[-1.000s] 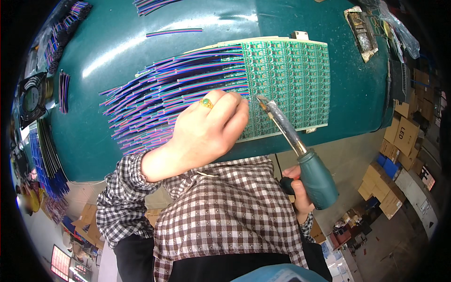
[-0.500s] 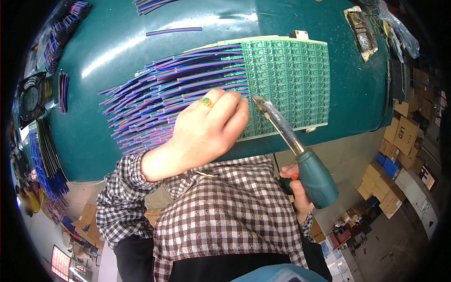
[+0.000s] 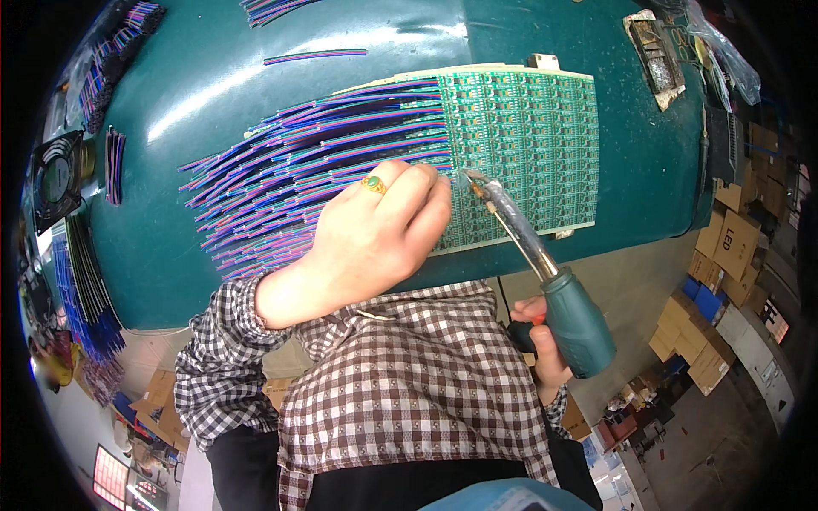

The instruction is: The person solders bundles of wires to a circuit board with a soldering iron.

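Note:
A green panel of small circuit boards [image 3: 528, 145] lies on the table. Rows of multicoloured ribbon wires [image 3: 358, 128] run leftward from it in blue, red, green and dark strands. Over the lower rows, my left hand [image 3: 379, 230], with a green-stoned ring, is closed in a pinch on a ribbon wire's end at the board; its fingertips are partly hidden. My right hand [image 3: 548, 345] wraps round the green handle of a soldering iron [image 3: 578, 324]. The iron's tip points at the panel, just right of my left fingertips; whether it touches cannot be made out.
One loose ribbon wire [image 3: 315, 57] lies behind the panel. A worn metal holder [image 3: 654, 60] sits at the far right. At the left edge are a black fan [image 3: 58, 175] and hanging wire bundles [image 3: 85, 281]. Cardboard boxes [image 3: 733, 247] stand beyond the table's right side.
The soldering iron has shifted slightly to the right, its tip drawing a little away from my left fingertips. My left hand has stayed in place.

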The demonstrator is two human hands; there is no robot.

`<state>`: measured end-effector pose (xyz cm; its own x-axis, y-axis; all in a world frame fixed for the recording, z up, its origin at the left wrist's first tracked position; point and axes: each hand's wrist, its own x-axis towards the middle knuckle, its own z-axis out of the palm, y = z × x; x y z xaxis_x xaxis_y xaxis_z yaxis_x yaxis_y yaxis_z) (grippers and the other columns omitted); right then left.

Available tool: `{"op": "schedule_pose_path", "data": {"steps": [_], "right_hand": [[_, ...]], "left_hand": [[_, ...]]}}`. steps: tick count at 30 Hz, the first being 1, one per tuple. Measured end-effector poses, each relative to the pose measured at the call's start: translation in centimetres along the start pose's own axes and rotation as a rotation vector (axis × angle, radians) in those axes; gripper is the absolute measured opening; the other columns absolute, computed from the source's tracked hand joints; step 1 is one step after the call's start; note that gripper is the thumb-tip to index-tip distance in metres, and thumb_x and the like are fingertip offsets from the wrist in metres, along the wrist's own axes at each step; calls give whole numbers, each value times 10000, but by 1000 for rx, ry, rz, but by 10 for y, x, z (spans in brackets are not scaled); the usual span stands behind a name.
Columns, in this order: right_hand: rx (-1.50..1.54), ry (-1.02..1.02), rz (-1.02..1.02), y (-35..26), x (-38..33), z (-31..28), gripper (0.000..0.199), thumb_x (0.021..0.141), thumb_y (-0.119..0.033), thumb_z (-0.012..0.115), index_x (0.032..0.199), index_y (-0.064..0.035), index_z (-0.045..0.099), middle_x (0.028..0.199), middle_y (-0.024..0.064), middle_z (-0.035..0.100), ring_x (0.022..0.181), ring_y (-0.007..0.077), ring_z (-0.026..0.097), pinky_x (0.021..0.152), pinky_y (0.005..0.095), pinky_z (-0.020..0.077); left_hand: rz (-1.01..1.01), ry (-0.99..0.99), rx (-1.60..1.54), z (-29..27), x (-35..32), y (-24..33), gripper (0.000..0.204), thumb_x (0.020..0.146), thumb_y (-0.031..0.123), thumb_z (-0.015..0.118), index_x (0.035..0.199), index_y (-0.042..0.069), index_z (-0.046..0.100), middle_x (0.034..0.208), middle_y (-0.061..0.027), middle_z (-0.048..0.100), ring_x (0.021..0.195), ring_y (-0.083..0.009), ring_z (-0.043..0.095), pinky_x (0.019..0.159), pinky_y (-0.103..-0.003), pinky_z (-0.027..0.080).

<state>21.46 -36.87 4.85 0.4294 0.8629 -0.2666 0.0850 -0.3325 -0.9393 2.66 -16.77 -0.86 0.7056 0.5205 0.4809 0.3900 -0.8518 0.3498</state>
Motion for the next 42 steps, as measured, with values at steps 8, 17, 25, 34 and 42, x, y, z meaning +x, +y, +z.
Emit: {"op": "schedule_pose_path", "data": {"steps": [8,17,25,34,42], "right_hand": [[31,11,-6,2,-1,0,538,804,-144,829,1185,98,536,919,161,711,864,253,710,841,409,591],[2,-16,-35,6,-2,-3,487,796,-125,833,1138,94,565,867,145,708,835,234,708,792,357,582],[-34,-22,2,7,-5,-3,538,777,-130,854,1163,97,557,854,133,713,826,219,710,799,351,579],[-16,-20,8,11,-5,-3,563,771,-129,860,1188,87,549,859,132,716,818,208,712,801,347,579],[-29,-9,-26,11,-6,-4,570,772,-133,855,1194,88,542,864,135,714,826,214,713,799,351,581]], "left_hand": [[4,0,7,0,0,-1,305,689,101,643,983,19,640,907,-59,562,768,-170,575,585,-254,493],[1,6,1,0,0,0,301,696,106,645,985,21,641,928,-64,578,781,-174,590,597,-260,509],[-1,5,-10,0,1,-2,288,693,102,648,971,26,637,911,-60,570,773,-173,588,582,-261,503],[-13,7,-3,1,0,-1,275,691,97,648,957,31,636,890,-52,556,766,-168,585,577,-261,498],[-14,5,-2,0,1,-1,280,685,98,643,957,34,634,887,-50,554,758,-169,584,576,-260,496]]}}
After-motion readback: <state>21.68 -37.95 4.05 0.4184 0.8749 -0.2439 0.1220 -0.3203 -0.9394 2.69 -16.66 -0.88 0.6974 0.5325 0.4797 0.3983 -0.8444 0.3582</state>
